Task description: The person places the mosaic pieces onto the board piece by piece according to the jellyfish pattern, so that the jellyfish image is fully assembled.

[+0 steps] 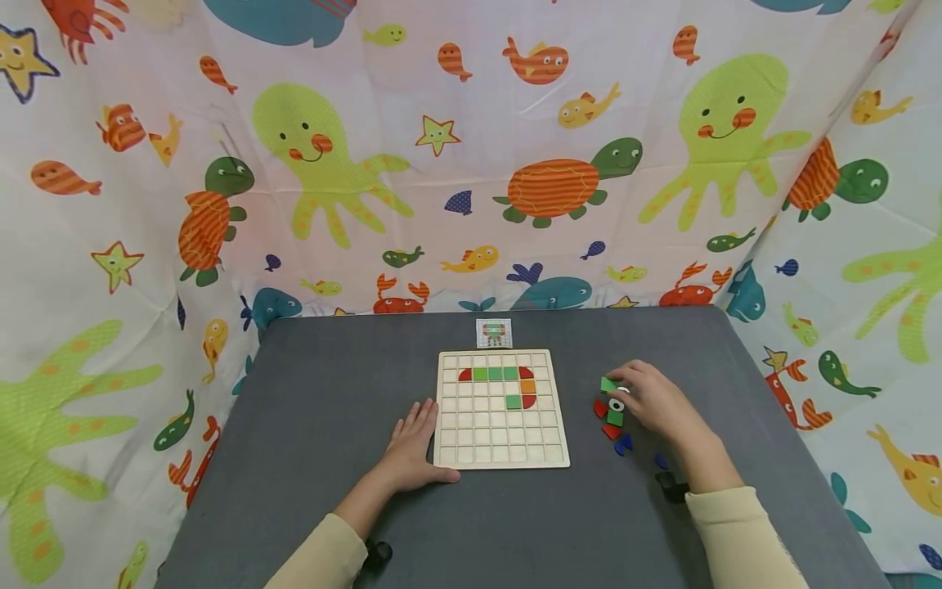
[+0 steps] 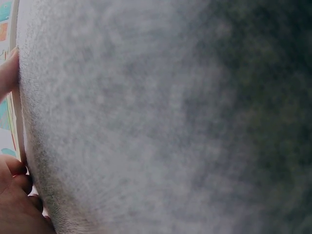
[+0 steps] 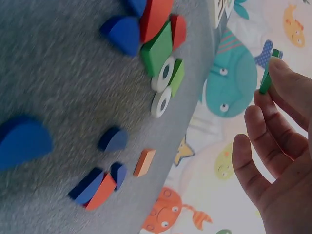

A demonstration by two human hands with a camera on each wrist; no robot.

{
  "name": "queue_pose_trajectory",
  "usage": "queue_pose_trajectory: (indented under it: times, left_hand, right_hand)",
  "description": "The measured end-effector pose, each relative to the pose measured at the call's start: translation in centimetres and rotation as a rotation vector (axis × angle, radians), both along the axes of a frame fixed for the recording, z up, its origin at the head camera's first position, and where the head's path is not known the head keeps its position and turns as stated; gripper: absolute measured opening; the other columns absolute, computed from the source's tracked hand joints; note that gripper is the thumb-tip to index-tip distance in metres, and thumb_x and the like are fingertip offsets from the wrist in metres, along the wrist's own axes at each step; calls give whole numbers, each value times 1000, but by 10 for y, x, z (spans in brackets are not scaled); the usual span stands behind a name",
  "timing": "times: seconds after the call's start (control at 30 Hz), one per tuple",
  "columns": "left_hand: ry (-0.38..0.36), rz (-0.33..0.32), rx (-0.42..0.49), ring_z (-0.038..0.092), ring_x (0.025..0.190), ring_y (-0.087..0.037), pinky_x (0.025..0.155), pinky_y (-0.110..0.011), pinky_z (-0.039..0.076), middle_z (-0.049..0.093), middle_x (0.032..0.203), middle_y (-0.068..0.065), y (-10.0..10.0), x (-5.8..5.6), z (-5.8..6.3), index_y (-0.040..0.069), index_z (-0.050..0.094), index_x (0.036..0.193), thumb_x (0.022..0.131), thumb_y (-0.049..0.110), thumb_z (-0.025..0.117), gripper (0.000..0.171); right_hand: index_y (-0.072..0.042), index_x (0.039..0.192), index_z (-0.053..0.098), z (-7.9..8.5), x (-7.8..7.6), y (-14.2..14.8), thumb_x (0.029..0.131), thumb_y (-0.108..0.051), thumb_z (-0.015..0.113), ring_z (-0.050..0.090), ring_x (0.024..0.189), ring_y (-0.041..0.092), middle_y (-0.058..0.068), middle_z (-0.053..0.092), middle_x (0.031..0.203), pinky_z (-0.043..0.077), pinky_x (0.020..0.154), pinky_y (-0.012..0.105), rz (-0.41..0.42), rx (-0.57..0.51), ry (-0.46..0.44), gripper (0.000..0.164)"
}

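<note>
My left hand [image 1: 412,450] lies along the left edge of a pale wooden grid board [image 1: 482,433], fingers extended, its thumb by the near left corner. Coloured pieces on the board form a row of green squares [image 1: 495,374] with red rounded pieces at its ends, then an orange square [image 1: 527,386], a red rounded piece [image 1: 529,402] and a green square [image 1: 513,402]. To the right of the board, my right hand [image 1: 651,401] pinches a green square piece [image 3: 266,78] between thumb and finger, above the loose pieces. The left wrist view shows mostly blurred grey tabletop.
A small printed card [image 1: 494,333] lies behind the board. Loose pieces beside the right hand include a green square [image 3: 157,50], white rings [image 3: 161,101], red pieces [image 3: 156,17], blue rounded pieces [image 3: 24,141] and an orange piece [image 3: 145,162]. A patterned fish curtain [image 1: 456,229] hangs behind the table.
</note>
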State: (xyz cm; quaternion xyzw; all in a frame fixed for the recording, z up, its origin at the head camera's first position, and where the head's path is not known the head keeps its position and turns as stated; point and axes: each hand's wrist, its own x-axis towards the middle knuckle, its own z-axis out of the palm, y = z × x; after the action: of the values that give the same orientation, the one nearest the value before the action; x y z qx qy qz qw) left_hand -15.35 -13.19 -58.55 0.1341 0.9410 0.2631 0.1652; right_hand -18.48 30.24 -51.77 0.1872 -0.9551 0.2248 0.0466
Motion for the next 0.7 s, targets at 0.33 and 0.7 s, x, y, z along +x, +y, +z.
queue_pose_trajectory:
  times: [0.33, 0.7]
  left_hand:
    - [8, -4, -7, 3, 158, -32, 124, -58, 9, 10, 171, -10, -1, -2, -2, 9, 11, 164, 70, 61, 85, 130]
    - [5, -2, -9, 3, 158, -32, 124, -58, 9, 10, 171, -10, 0, -1, -1, 9, 11, 164, 70, 61, 85, 130]
  right_hand:
    - [-2, 115, 73, -1, -6, -27, 91, -13, 76, 64, 97, 31, 13, 66, 108, 56, 84, 48, 49, 9, -1, 26]
    - [-7, 114, 74, -2, -14, -56, 91, -17, 77, 65, 98, 26, 7, 66, 110, 57, 84, 45, 78, 16, 12, 25]
